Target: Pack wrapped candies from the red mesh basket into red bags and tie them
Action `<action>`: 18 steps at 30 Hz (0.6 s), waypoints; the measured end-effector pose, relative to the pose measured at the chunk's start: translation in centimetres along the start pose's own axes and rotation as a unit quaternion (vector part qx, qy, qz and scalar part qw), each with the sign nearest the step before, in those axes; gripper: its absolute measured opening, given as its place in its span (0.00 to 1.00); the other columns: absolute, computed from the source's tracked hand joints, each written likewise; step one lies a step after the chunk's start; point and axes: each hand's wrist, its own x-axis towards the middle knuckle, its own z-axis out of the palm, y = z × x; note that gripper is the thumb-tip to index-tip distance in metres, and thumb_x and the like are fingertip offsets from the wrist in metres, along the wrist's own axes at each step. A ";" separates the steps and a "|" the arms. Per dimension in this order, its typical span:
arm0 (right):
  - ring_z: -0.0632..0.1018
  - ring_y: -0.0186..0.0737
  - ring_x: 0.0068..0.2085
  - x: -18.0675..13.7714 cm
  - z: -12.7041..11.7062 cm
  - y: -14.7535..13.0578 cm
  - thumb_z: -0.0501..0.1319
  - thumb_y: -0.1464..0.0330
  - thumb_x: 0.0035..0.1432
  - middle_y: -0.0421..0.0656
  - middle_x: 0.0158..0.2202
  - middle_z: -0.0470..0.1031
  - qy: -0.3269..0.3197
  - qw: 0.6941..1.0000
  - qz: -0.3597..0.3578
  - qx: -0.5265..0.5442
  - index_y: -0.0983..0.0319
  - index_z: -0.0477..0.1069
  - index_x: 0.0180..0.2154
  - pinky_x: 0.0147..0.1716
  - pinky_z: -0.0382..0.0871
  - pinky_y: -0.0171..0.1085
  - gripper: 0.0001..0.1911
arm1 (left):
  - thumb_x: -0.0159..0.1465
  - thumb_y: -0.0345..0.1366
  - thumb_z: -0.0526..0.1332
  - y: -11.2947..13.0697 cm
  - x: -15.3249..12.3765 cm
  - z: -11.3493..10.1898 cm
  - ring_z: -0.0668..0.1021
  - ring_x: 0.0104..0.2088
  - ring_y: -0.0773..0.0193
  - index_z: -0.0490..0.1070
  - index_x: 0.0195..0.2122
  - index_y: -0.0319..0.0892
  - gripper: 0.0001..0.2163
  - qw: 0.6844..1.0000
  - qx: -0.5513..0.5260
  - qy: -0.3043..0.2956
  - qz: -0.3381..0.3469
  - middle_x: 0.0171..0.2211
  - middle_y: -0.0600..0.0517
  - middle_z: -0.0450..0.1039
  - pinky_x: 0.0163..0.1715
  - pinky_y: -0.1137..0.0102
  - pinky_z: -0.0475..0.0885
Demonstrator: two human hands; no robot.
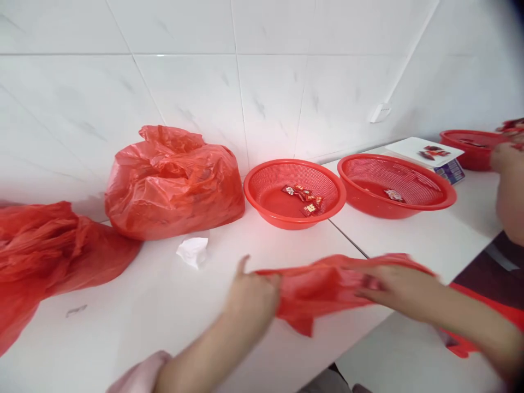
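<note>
A thin red plastic bag [323, 286] is stretched flat between my two hands just above the white table [164, 305]. My left hand [251, 297] is closed on the bag's left end, thumb up. My right hand [395, 286] is closed on its right part, fingers pressed into the plastic. The picture is blurred by motion around both hands.
A full red bag [174, 183] stands against the tiled wall, with another red bag [45, 256] at the far left and a crumpled white paper [193, 251] in front. Two red mesh baskets [295, 194] [395, 185] hold small wrapped sweets. Another person's arm [510, 191] is at the right, near a third basket [470, 147] and a white box [434, 155].
</note>
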 end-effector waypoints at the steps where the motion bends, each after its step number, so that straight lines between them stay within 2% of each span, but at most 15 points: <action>1: 0.81 0.42 0.32 2.0 1.1 -1.5 0.61 0.69 0.57 0.41 0.33 0.81 -0.080 0.996 -0.035 0.013 0.51 0.72 0.54 0.25 0.69 0.33 0.22 | 0.60 0.30 0.60 -2.0 -0.8 -0.1 0.82 0.29 0.53 0.75 0.48 0.40 0.14 0.999 0.027 -0.006 -0.039 0.26 0.45 0.80 0.57 0.42 0.57; 2: 0.81 0.43 0.40 3.9 2.2 -3.2 0.59 0.72 0.57 0.43 0.41 0.81 -0.108 0.989 -0.096 0.023 0.51 0.72 0.54 0.31 0.71 0.34 0.23 | 0.58 0.30 0.62 -3.6 -1.6 0.0 0.82 0.33 0.51 0.72 0.54 0.41 0.21 0.996 0.051 -0.018 -0.071 0.30 0.44 0.80 0.58 0.41 0.54; 4: 0.79 0.43 0.45 7.1 4.4 -6.8 0.60 0.74 0.54 0.42 0.47 0.78 -0.139 0.968 -0.205 0.047 0.52 0.72 0.53 0.37 0.72 0.35 0.24 | 0.53 0.29 0.66 -5.9 -3.3 0.4 0.79 0.43 0.47 0.62 0.63 0.46 0.34 0.987 0.081 -0.046 -0.130 0.43 0.41 0.78 0.59 0.37 0.49; 5: 0.78 0.43 0.47 8.3 5.4 -8.5 0.60 0.74 0.55 0.43 0.48 0.77 -0.125 0.957 -0.256 0.056 0.54 0.73 0.52 0.41 0.71 0.36 0.23 | 0.51 0.28 0.67 -6.5 -4.1 0.8 0.76 0.50 0.44 0.59 0.64 0.49 0.39 0.983 0.084 -0.064 -0.151 0.51 0.39 0.74 0.59 0.35 0.46; 7: 0.76 0.43 0.47 9.9 7.2 -11.4 0.58 0.73 0.59 0.45 0.47 0.76 -0.071 0.938 -0.334 0.064 0.58 0.74 0.49 0.45 0.70 0.39 0.17 | 0.48 0.26 0.68 -7.1 -5.2 1.7 0.64 0.62 0.38 0.55 0.66 0.54 0.44 0.977 0.069 -0.099 -0.177 0.64 0.39 0.58 0.58 0.32 0.42; 9: 0.75 0.43 0.46 10.9 8.6 -13.5 0.54 0.73 0.62 0.47 0.45 0.76 -0.027 0.924 -0.375 0.060 0.61 0.75 0.46 0.46 0.70 0.41 0.14 | 0.47 0.25 0.66 -6.9 -5.5 2.5 0.50 0.67 0.33 0.54 0.66 0.58 0.45 0.974 0.044 -0.123 -0.184 0.70 0.43 0.44 0.57 0.31 0.39; 11: 0.75 0.43 0.46 11.5 9.7 -14.7 0.51 0.75 0.64 0.46 0.43 0.76 -0.034 0.920 -0.387 0.052 0.61 0.75 0.45 0.46 0.69 0.40 0.15 | 0.48 0.24 0.64 -6.6 -5.3 3.1 0.45 0.67 0.32 0.54 0.66 0.57 0.43 0.975 0.021 -0.133 -0.178 0.71 0.45 0.39 0.57 0.31 0.37; 13: 0.75 0.43 0.46 12.0 10.2 -14.8 0.50 0.76 0.63 0.46 0.42 0.76 -0.075 0.924 -0.374 0.038 0.60 0.75 0.42 0.46 0.69 0.39 0.15 | 0.49 0.24 0.63 -6.4 -5.1 3.4 0.45 0.67 0.32 0.58 0.64 0.56 0.40 0.978 0.005 -0.133 -0.158 0.71 0.46 0.40 0.57 0.31 0.35; 16: 0.77 0.43 0.42 12.3 9.8 -13.2 0.58 0.74 0.58 0.46 0.43 0.76 -0.136 0.934 -0.328 0.018 0.61 0.74 0.41 0.40 0.71 0.37 0.10 | 0.48 0.24 0.63 -6.7 -5.0 3.1 0.45 0.68 0.33 0.67 0.59 0.50 0.35 0.981 0.012 -0.134 -0.141 0.70 0.43 0.43 0.57 0.30 0.32; 17: 0.78 0.43 0.40 12.3 9.4 -12.5 0.61 0.71 0.55 0.46 0.45 0.76 -0.155 0.937 -0.314 0.014 0.61 0.73 0.44 0.38 0.72 0.37 0.13 | 0.48 0.24 0.64 -7.0 -5.1 2.8 0.45 0.68 0.34 0.70 0.56 0.46 0.32 0.980 0.021 -0.136 -0.143 0.70 0.40 0.43 0.56 0.30 0.31; 18: 0.78 0.44 0.40 12.2 9.0 -11.8 0.64 0.68 0.52 0.48 0.48 0.75 -0.170 0.938 -0.301 0.012 0.61 0.72 0.49 0.36 0.72 0.37 0.20 | 0.48 0.26 0.65 -7.3 -5.2 2.5 0.46 0.68 0.35 0.73 0.53 0.42 0.28 0.979 0.031 -0.141 -0.147 0.69 0.37 0.43 0.56 0.30 0.30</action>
